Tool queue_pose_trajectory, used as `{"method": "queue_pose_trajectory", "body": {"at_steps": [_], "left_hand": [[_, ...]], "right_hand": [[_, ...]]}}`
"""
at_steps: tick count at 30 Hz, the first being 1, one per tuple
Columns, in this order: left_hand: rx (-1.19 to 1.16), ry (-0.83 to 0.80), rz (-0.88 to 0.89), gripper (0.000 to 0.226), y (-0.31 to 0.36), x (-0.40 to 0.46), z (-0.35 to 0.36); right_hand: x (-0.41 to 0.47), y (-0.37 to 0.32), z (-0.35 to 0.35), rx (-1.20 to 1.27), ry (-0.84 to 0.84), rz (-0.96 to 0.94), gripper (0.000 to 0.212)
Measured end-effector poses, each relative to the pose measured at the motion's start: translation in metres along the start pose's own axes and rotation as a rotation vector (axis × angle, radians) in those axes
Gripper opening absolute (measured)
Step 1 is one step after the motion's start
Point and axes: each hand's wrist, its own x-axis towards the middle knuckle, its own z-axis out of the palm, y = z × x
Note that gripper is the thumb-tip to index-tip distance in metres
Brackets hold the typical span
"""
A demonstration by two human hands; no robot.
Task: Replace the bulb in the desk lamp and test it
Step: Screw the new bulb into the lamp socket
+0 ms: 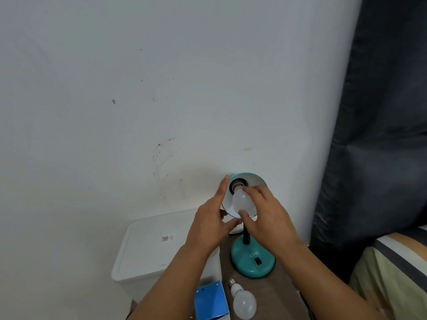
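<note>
A teal desk lamp stands on a brown table, its round base [251, 259] carrying a black switch and its shade [248, 177] tilted toward me. A white bulb [241, 200] sits with its screw end at the socket inside the shade. My right hand [265, 215] is shut on this bulb, thumb under it and fingers over it. My left hand [212, 218] holds the shade's left rim, fingers along the edge. A second white bulb [242, 301] lies on the table in front of the base, beside a blue bulb box [211, 301].
A white lidded bin [150, 245] stands left of the table against the white wall. A dark curtain [381, 112] hangs on the right, with a striped pillow or bedding [397, 262] below it. The lamp's black cord runs behind the neck.
</note>
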Motion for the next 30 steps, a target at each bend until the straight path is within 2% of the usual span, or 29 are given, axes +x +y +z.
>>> {"method": "queue_pose_trajectory", "body": {"at_steps": [3, 5, 10, 12, 16, 22, 26, 30], "left_hand": [[-0.001, -0.002, -0.007, 0.104, -0.002, 0.0, 0.0], [-0.007, -0.003, -0.011, 0.103, -0.002, -0.001, 0.0], [0.018, -0.001, -0.024, 0.103, -0.001, 0.0, 0.0], [0.004, -0.007, -0.019, 0.104, -0.001, 0.0, 0.001], [-0.005, -0.006, -0.022, 0.103, -0.002, -0.001, 0.0], [0.0, -0.006, -0.019, 0.104, -0.001, 0.0, 0.0], [-0.011, -0.01, -0.012, 0.104, -0.001, -0.001, -0.001], [0.009, -0.012, -0.023, 0.103, 0.001, -0.001, 0.0]], "right_hand": [[0.003, -0.002, -0.001, 0.011, 0.007, 0.168, 0.055], [0.005, -0.002, -0.003, -0.001, -0.017, 0.215, 0.058], [0.002, -0.003, -0.006, -0.023, -0.032, 0.001, 0.062], [0.003, -0.004, -0.005, -0.035, -0.037, 0.028, 0.056], [0.007, -0.009, -0.007, -0.043, -0.034, 0.219, 0.056], [0.005, -0.008, -0.007, -0.06, -0.076, 0.05, 0.059], [0.009, -0.007, -0.008, -0.088, -0.065, 0.221, 0.05], [0.005, -0.009, -0.01, -0.022, -0.035, 0.161, 0.059]]}}
